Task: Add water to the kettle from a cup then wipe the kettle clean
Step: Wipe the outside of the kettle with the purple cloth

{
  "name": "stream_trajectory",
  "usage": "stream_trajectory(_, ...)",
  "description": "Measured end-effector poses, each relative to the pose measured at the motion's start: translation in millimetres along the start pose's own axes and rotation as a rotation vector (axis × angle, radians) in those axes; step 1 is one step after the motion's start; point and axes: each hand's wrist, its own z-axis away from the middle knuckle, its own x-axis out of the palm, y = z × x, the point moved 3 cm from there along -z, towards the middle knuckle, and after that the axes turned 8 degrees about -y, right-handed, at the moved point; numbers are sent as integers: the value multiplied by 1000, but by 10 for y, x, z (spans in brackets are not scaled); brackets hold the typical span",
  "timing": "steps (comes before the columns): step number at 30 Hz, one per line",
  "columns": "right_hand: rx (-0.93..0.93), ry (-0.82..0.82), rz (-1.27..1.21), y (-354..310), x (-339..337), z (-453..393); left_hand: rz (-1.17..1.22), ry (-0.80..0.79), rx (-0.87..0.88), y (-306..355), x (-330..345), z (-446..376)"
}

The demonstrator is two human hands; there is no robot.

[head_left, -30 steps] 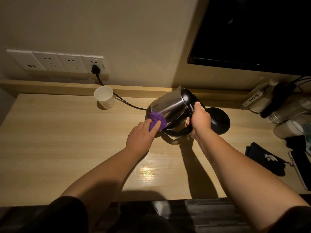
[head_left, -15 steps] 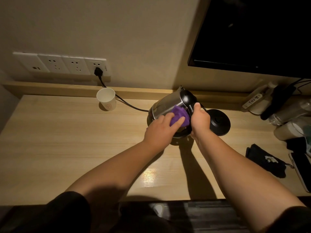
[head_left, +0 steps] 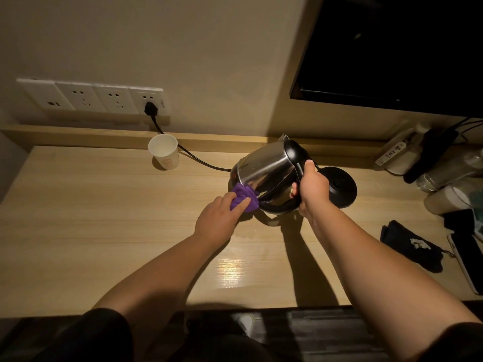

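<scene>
A steel kettle [head_left: 264,167] with a black lid and handle is tilted over the wooden desk, lifted off its black base [head_left: 339,186]. My right hand [head_left: 312,188] grips the kettle's black handle. My left hand [head_left: 218,222] presses a purple cloth [head_left: 244,195] against the lower left side of the kettle's steel body. A white paper cup [head_left: 164,152] stands upright near the back ledge, to the left of the kettle.
A black cord [head_left: 198,160] runs from a wall socket [head_left: 150,105] past the cup to the base. At the right lie a dark pouch [head_left: 411,248], a phone [head_left: 467,262], bottles and a power strip [head_left: 392,152]. A dark screen [head_left: 392,48] hangs above.
My left hand slid the purple cloth from high on the kettle's side, next to the handle, down to its lower left. My right hand kept its grip on the handle.
</scene>
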Motion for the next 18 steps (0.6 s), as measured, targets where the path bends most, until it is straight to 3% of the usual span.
stream_trajectory(1,9,-5,-4,-4,-15,7,99,32,-67,-28,-34,2)
stream_trajectory(4,26,1,5,13,-73,20,599,157,-497,-306,-157,-26)
stream_trajectory(5,23,9,15,23,-91,26,632,167,-577,-409,-183,-75)
stream_trajectory(10,-19,12,80,42,-95,75,439,88,-412,-613,-514,-541)
stream_trajectory(18,-242,-49,338,77,-36,151,231,-255,-164,-654,-690,-1077)
